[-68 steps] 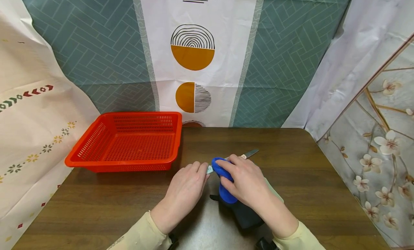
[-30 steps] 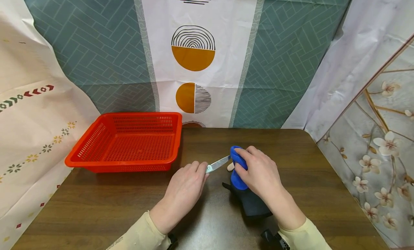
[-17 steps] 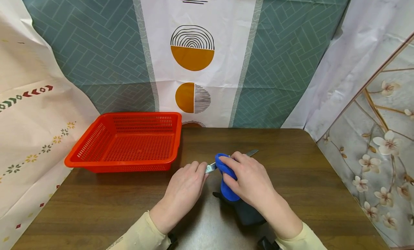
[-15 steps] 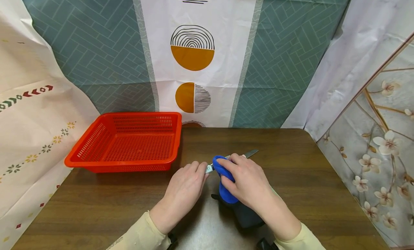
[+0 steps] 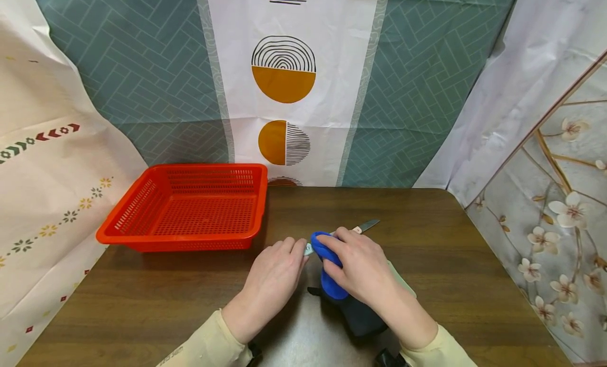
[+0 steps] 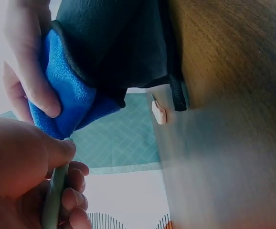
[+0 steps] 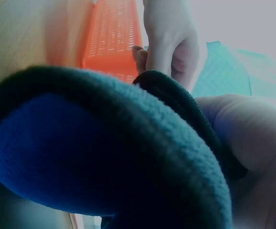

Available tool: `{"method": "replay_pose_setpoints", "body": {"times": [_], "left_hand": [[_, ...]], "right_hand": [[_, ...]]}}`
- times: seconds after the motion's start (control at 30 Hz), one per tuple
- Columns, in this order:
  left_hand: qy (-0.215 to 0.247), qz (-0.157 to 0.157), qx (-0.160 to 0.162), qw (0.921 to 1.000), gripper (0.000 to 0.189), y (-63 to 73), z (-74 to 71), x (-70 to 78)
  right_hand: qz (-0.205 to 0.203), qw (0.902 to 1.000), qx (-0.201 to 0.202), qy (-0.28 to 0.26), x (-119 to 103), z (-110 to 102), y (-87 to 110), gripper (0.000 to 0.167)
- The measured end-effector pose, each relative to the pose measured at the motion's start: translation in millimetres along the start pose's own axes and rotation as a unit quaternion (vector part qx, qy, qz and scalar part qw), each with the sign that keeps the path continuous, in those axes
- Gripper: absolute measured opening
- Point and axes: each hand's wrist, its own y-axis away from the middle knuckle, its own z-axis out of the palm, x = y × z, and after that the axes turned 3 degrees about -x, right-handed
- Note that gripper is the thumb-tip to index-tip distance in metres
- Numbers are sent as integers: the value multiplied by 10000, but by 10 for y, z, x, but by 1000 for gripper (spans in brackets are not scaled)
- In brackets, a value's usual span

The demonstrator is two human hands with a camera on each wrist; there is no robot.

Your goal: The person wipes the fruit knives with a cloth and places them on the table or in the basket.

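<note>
My left hand (image 5: 272, 274) grips the pale green handle of a knife (image 6: 56, 195). My right hand (image 5: 362, 267) pinches a cloth (image 5: 334, 286), fuzzy blue on one face and black on the other, folded round the blade right by the handle. The blade is hidden inside the fold. In the left wrist view the blue side (image 6: 64, 93) lies against the right fingers, and the black part hangs down beside them. A second knife (image 5: 368, 226) lies on the table behind my right hand, its pinkish handle partly covered.
An orange-red perforated plastic basket (image 5: 258, 219) stands at the back left of the brown wooden table (image 5: 156, 303). A pale green edge (image 5: 402, 280) shows beside my right forearm. Patterned cloths hang behind and along both sides.
My right hand slid the cloth rightward along the blade toward its tip, baring the blade, then came back left to the handle. My left hand stayed in place with the knife.
</note>
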Motion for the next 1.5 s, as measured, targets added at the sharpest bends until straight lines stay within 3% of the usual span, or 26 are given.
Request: {"method": "replay_pose_setpoints", "body": {"times": [0.43, 1.5], "left_hand": [[-28, 4, -132, 9999, 27, -6, -9, -21], [-2, -59, 69, 10000, 26, 2, -15, -50]], "right_hand": [[383, 9993, -47, -15, 121, -56, -9, 42], [1259, 9920, -13, 11, 363, -146, 10, 47]]}}
